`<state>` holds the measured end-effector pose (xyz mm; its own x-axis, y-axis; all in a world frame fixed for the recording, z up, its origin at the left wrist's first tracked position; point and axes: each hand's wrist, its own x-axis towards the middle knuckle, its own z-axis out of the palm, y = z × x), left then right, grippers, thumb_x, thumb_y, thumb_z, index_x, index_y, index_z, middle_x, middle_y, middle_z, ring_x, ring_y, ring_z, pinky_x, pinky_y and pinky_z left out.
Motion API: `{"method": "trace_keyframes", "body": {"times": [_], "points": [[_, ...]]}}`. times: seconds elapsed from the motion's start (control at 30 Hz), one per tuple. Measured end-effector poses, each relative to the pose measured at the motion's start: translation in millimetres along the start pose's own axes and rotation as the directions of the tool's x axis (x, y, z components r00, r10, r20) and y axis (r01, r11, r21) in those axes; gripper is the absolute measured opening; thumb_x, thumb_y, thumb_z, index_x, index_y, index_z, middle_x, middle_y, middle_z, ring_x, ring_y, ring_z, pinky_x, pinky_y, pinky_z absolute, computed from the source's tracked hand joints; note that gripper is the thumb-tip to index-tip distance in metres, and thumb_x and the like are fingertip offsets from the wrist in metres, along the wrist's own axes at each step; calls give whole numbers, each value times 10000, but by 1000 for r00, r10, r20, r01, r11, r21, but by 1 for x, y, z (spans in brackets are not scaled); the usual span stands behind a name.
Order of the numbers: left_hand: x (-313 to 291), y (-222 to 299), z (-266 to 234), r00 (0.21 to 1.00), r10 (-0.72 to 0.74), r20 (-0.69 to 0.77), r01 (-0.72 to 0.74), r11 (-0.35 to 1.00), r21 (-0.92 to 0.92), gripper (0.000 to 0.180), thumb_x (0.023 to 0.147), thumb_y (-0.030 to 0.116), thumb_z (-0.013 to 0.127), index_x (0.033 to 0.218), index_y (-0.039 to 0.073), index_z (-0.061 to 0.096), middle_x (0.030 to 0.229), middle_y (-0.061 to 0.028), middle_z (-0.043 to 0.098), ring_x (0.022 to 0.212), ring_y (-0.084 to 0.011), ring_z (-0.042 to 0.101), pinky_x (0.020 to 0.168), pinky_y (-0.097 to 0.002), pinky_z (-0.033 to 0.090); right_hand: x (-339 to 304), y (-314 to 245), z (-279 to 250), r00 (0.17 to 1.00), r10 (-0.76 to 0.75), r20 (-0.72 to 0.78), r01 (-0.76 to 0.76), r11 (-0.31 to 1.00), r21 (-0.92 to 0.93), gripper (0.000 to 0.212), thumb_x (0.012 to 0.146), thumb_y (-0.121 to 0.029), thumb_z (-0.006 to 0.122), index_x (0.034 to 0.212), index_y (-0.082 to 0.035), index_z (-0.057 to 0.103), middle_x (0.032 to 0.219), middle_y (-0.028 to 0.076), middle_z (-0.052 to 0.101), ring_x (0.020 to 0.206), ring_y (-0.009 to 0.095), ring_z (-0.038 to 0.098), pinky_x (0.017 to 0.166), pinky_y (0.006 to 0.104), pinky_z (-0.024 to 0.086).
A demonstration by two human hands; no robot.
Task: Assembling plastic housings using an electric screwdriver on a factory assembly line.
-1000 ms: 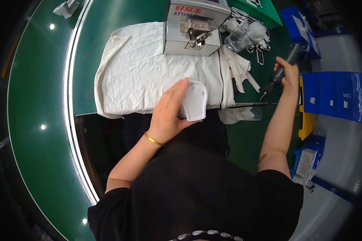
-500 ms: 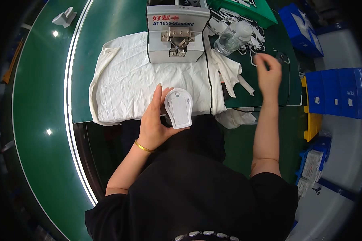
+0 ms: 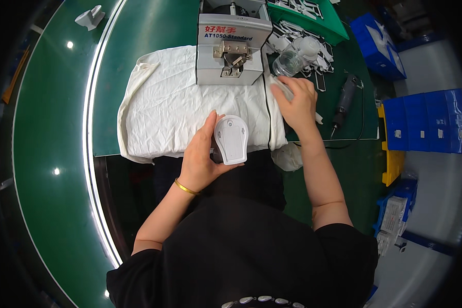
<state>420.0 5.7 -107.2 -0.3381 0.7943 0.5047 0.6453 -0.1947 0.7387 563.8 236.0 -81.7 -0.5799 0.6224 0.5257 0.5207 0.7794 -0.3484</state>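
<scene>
My left hand (image 3: 199, 154) is closed round a white plastic housing (image 3: 232, 141), rounded at the top and narrower below. Its flat back, with a recessed panel and a small screw hole, is turned up toward me. To the right, my right hand (image 3: 301, 105) curls over a crumpled white cloth (image 3: 281, 87), which shows between thumb and fingers. Most of that cloth is hidden under the hand. Right of this hand lies a dark electric screwdriver (image 3: 346, 100) with its bit pointing toward me.
A grey-white machine (image 3: 233, 61) stands on a white cloth cover (image 3: 164, 108). Behind my right hand are a clear bottle (image 3: 288, 62), a pile of white frames (image 3: 321, 56) and a green bin (image 3: 339, 30). Blue bins (image 3: 423, 120) line the right. A white part (image 3: 90, 18) sits far left.
My right hand has moved left and nearer, from beside the bottle onto the crumpled cloth. The screwdriver now shows fully. My left hand still holds the housing.
</scene>
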Motion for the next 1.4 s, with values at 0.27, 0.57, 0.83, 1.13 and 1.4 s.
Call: {"method": "trace_keyframes", "body": {"times": [0.27, 0.57, 0.83, 1.13, 1.4], "points": [[1, 0, -1, 999, 34, -26, -35, 999, -20, 1161, 571, 209, 921, 1489, -38, 254, 1312, -182, 566, 1100, -338, 587, 911, -384, 493, 14, 3, -17, 982, -66, -175, 61, 998, -33, 139, 870, -164, 665, 990, -102, 695, 993, 60, 660, 1012, 249, 602, 1109, 516, 243], [-1, 0, -2, 997, 58, -42, -59, 998, -16, 1164, 553, 191, 923, 1483, -38, 261, 1307, -186, 566, 1107, -345, 582, 919, -389, 496, 97, -1, -88, 991, -106, -81, 94, 987, -132, 154, 900, -114, 624, 1003, -39, 709, 1003, 138, 649, 908, 293, 650, 803, 326, 510], [-3, -2, 2, 998, 28, -52, -30, 999, -40, 1180, 551, 194, 917, 1496, -19, 243, 1293, -185, 574, 1080, -353, 589, 906, -397, 497, 105, 9, -85, 965, -237, 112, 256, 944, -207, 131, 893, -84, 626, 991, -27, 691, 974, 120, 654, 899, 315, 649, 789, 338, 505], [-5, -1, 3, 998, -25, -63, 20, 997, -76, 1209, 538, 183, 919, 1503, -19, 219, 1277, -163, 600, 1076, -352, 602, 912, -398, 497, 113, 14, -84, 955, -219, 202, 265, 934, -239, 173, 914, -68, 593, 1054, -31, 689, 997, 111, 647, 915, 296, 642, 809, 322, 496], [-8, -3, 2, 998, -26, -59, 22, 997, -69, 1229, 521, 157, 924, 1506, -20, 210, 1263, -192, 599, 1070, -361, 607, 890, -390, 511, 54, -65, -97, 876, -448, 177, 452, 892, 21, 270, 860, 73, 531, 1052, -25, 694, 1023, 124, 642, 923, 250, 638, 807, 312, 507]]}}
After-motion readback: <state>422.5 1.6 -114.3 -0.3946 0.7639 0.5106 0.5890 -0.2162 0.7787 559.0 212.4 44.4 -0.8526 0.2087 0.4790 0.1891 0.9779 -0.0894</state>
